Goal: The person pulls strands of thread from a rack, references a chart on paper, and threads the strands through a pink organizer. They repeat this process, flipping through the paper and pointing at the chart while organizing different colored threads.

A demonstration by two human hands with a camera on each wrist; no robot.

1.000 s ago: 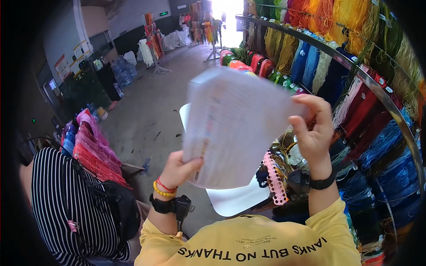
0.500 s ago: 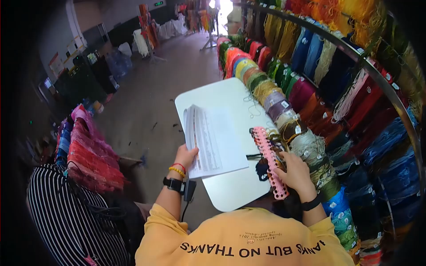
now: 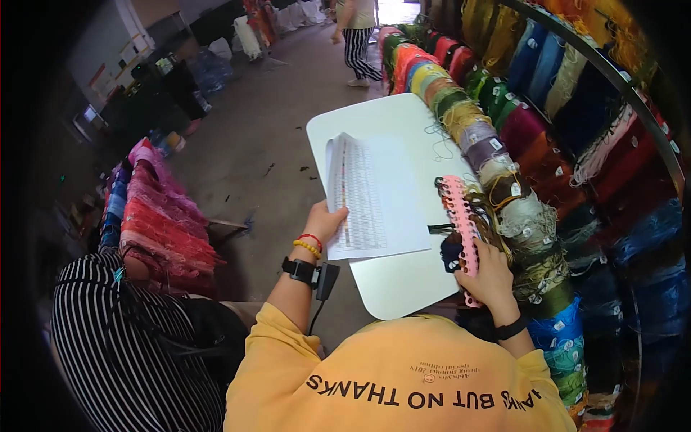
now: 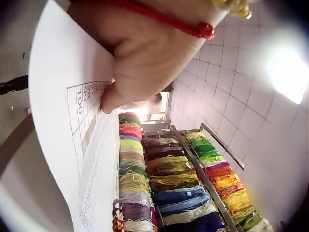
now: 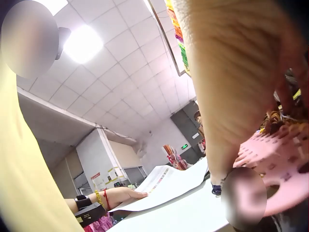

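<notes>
- Papers [image 3: 392, 194] lowered since the earlier frame, now over the white board [image 3: 396, 288]; right hand [image 3: 493, 277] has gone from their corner to the pink strip [image 3: 458, 209].
- Left hand [image 3: 324, 222]: pinches the papers' left edge, thumb on top. Printed table up, left edge curling.
- Right hand: grips the strip's near end, at the board's right edge.
- Dark thread bundle [image 3: 451, 250] hangs by the strip, left side.
- Skeins [image 3: 533, 219] racked to the right; pink-red ones [image 3: 162, 223] left.
- Progress, judged: sheet readable, strip part-loaded with thread. Left: matching strip to sheet, probably. Free holes: can't tell.
</notes>
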